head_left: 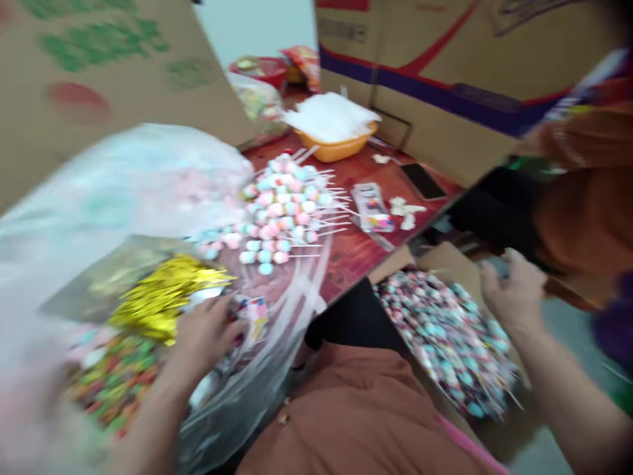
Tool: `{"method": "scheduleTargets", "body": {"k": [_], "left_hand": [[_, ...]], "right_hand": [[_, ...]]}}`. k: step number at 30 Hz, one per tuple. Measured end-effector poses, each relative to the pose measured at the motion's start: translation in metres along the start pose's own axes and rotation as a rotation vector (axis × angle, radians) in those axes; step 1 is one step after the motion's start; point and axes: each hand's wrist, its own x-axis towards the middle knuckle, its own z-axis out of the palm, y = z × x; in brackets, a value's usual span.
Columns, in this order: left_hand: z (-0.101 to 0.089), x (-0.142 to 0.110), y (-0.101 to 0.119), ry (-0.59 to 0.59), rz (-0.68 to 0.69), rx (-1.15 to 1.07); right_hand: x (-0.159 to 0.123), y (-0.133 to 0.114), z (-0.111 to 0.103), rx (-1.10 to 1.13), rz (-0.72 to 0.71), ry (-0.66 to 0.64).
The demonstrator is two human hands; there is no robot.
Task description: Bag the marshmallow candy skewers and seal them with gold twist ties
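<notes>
My left hand [210, 330] hovers low over the near left of the table, its fingers apart and slightly bent. Right beside it lie a pile of gold foil twist ties [161, 290] and a small printed packet [254, 316]. What is directly under the fingers is partly hidden. My right hand [514, 290] is blurred at the far right edge of a cardboard box [448, 257]; a gap shows between its fingers and I see nothing held. Many wrapped marshmallow sticks [445, 336] fill that box. Pink, white and blue marshmallow skewers [284, 204] are heaped on the table.
A large clear plastic bag [123, 178] covers the left side, near colourful gummy candies [116, 376]. Behind stand an orange basket [336, 150] with white sheets and a red bowl [271, 71]. A phone [422, 181] and a printed card pack [370, 208] lie at the right; large cartons [420, 59] rise behind.
</notes>
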Motion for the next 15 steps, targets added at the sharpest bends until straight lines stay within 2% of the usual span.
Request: {"method": "scheduleTargets", "body": {"k": [1, 4, 5, 7, 10, 12, 15], "left_hand": [[-0.001, 0.0, 0.002, -0.005, -0.04, 0.023], [-0.002, -0.001, 0.004, -0.013, -0.111, 0.018], [-0.002, -0.002, 0.003, -0.002, -0.134, 0.01], [-0.003, -0.01, 0.003, 0.03, -0.172, -0.01], [-0.008, -0.025, -0.001, 0.08, -0.14, -0.075], [-0.013, -0.034, -0.006, 0.108, -0.065, -0.12], [-0.022, -0.041, -0.009, 0.186, 0.031, -0.117]], "right_hand": [[0.005, -0.034, 0.001, 0.077, -0.13, 0.098], [-0.006, -0.147, -0.006, 0.404, -0.623, 0.206], [-0.019, -0.182, -0.009, 0.505, -0.741, 0.17], [-0.048, -0.238, -0.012, 0.656, -0.899, -0.022], [-0.081, -0.292, -0.005, 0.856, -0.879, -0.272], [-0.089, -0.314, 0.002, 0.938, -0.864, -0.38], [-0.09, -0.333, 0.006, 0.983, -0.988, -0.539]]}}
